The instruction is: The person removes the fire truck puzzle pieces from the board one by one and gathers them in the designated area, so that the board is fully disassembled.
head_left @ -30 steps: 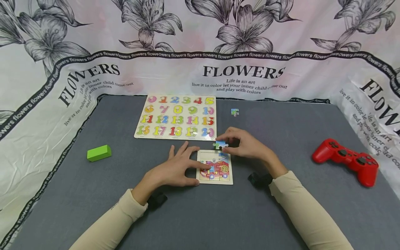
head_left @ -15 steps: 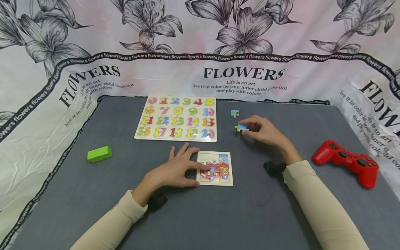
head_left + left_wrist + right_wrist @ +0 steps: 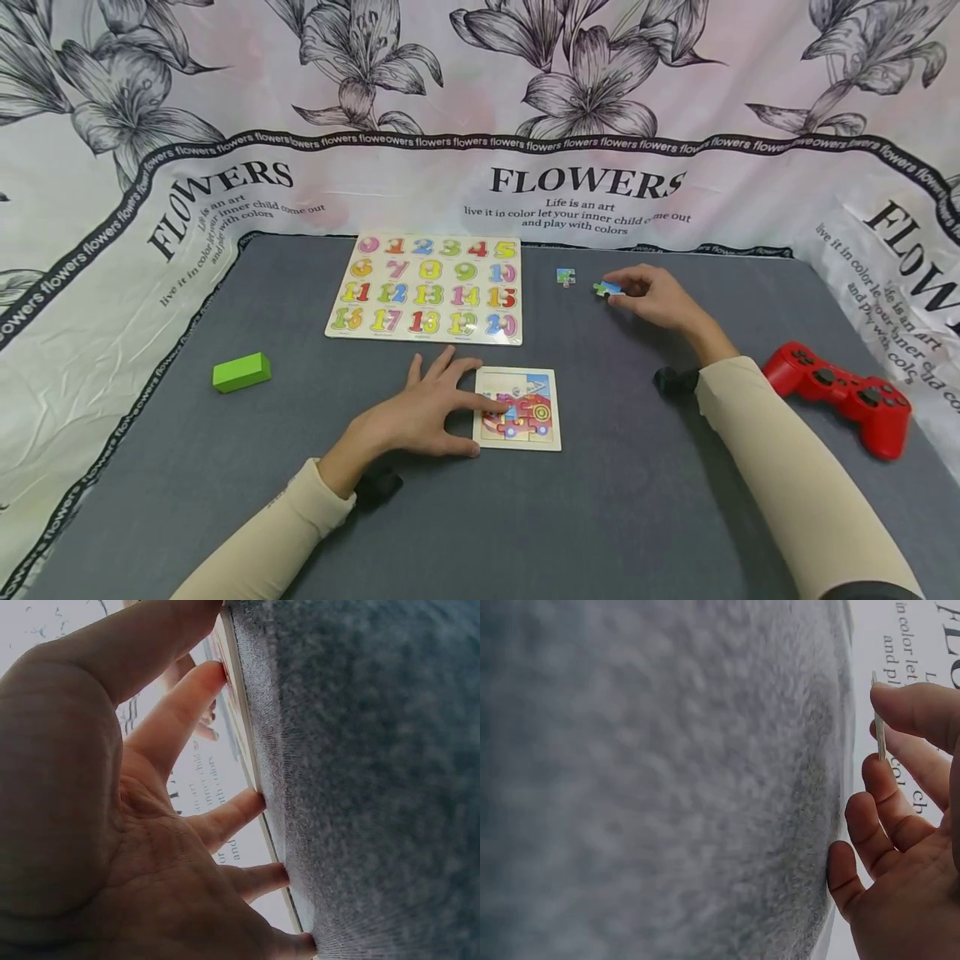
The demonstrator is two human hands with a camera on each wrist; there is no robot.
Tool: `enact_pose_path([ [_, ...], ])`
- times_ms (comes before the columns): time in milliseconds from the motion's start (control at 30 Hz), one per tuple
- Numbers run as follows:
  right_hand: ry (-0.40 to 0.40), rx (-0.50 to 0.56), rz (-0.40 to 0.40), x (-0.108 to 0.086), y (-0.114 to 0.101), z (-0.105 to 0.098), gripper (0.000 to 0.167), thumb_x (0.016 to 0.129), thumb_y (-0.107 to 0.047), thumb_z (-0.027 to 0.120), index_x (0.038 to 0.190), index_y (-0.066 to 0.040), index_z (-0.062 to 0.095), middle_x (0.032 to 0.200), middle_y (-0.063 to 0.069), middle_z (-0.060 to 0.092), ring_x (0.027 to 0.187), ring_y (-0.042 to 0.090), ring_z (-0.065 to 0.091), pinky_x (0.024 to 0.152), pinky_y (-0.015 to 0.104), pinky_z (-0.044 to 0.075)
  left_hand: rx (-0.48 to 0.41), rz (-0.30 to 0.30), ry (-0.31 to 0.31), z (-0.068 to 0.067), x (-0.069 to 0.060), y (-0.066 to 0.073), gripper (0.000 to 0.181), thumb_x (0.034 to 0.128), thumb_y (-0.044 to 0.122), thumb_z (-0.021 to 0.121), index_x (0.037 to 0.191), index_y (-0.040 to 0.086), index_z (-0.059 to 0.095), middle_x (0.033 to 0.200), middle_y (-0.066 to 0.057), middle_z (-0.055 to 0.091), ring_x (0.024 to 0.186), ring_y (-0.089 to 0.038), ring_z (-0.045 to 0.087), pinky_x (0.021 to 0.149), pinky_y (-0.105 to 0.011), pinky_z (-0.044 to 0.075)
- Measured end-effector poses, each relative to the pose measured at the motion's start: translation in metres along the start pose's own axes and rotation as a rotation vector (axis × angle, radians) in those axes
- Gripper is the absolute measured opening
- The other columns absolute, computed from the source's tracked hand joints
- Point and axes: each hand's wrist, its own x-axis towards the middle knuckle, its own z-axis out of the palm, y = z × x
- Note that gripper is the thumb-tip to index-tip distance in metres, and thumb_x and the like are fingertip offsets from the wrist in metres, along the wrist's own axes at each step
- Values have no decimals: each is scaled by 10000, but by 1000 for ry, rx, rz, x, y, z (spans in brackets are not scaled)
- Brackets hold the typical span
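Note:
A small framed jigsaw puzzle with a red vehicle picture lies flat on the grey table, its upper left part bare wood. Spread out over its left side, my left hand rests with the index fingertip on the picture and the thumb at the lower left edge. My right hand pinches a blue and green puzzle piece by its right side. In the right wrist view that puzzle piece shows edge-on between thumb and fingers, off the table. A second puzzle piece lies left of it.
Behind the left hand lies a number board with 0 to 20. A green block sits at the left, and a red game controller at the right, partly behind the right sleeve. Flower-printed cloth rises at the back.
My right hand has carried the pinched piece from the puzzle's top edge away to the back right, beside the loose piece. The left hand has stayed in place.

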Motion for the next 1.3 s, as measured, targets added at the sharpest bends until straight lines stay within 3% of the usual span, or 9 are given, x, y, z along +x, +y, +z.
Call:
enact_pose_path([
  [433, -36, -82, 75, 26, 4, -1, 416, 979, -188, 666, 1378, -74, 638, 1295, 205, 626, 1002, 302, 525, 821, 407, 419, 6, -18, -15, -3, -1, 3, 638, 837, 430, 831, 1424, 434, 581, 1663, -108, 271, 1571, -473, 18, 1131, -818, -25],
  [667, -53, -85, 28, 32, 3, -2, 401, 977, -137, 662, 1366, -41, 640, 1293, 229, 628, 1003, 314, 540, 826, 426, 438, 15, -19, -11, -1, -1, 2, 642, 832, 433, 835, 1421, 443, 580, 1662, -99, 273, 1572, -468, 23, 1132, -817, -21],
  [933, -85, -74, -11, 35, 1, -2, 371, 989, -126, 653, 1345, -23, 650, 1281, 243, 593, 1085, 365, 571, 917, 535, 470, 14, -19, -4, -1, 0, 2, 639, 828, 431, 841, 1410, 471, 579, 1654, -92, 281, 1575, -448, 34, 1133, -816, -9],
  [1100, -65, -70, -32, 37, 3, -1, 354, 979, -114, 659, 1323, -27, 669, 1246, 238, 579, 1086, 365, 557, 925, 545, 470, 16, -21, 0, 0, 0, 2, 637, 826, 433, 842, 1406, 476, 581, 1651, -87, 282, 1574, -448, 39, 1132, -818, -3],
  [1300, -1, -27, -12, 34, 10, -1, 376, 953, -160, 710, 1311, -47, 680, 1348, 245, 596, 1215, 409, 523, 1010, 610, 430, 23, -22, -4, 0, 0, 1, 637, 827, 437, 840, 1407, 473, 580, 1656, -88, 280, 1573, -450, 39, 1131, -819, -3],
])
